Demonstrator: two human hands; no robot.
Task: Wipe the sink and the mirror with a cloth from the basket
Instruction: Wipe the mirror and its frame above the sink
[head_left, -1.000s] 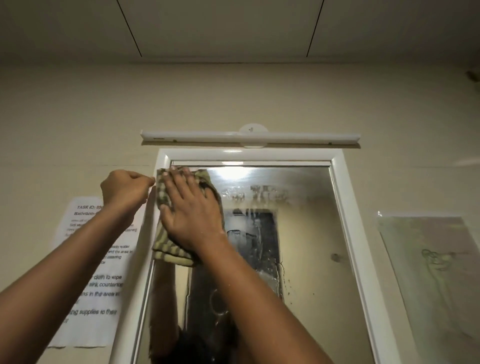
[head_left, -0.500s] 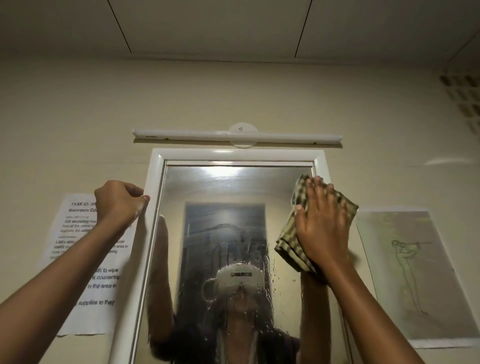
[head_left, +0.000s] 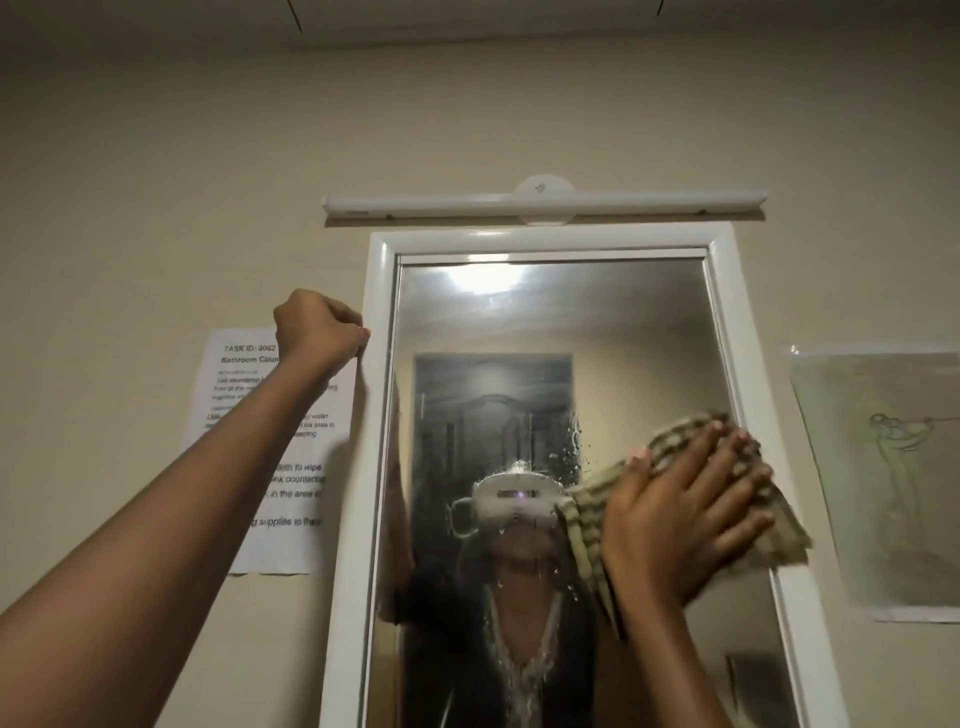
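A tall mirror (head_left: 550, 332) in a white frame (head_left: 376, 415) hangs on the beige wall. My right hand (head_left: 685, 514) lies flat on a green checked cloth (head_left: 587, 506) and presses it against the glass at the mirror's right side, about mid-height. Water streaks and drops show on the glass left of the cloth and below it. My left hand (head_left: 319, 330) is closed in a fist against the frame's left edge, near the top. The sink and the basket are out of view.
A white light bar (head_left: 545, 203) is mounted just above the mirror. A printed task sheet (head_left: 244, 452) is taped to the wall on the left. A pale drawing (head_left: 893, 467) is taped on the right.
My right hand has swept the cloth from the mirror's top left across to the top right, then down the right side. My left hand has stayed on the frame.
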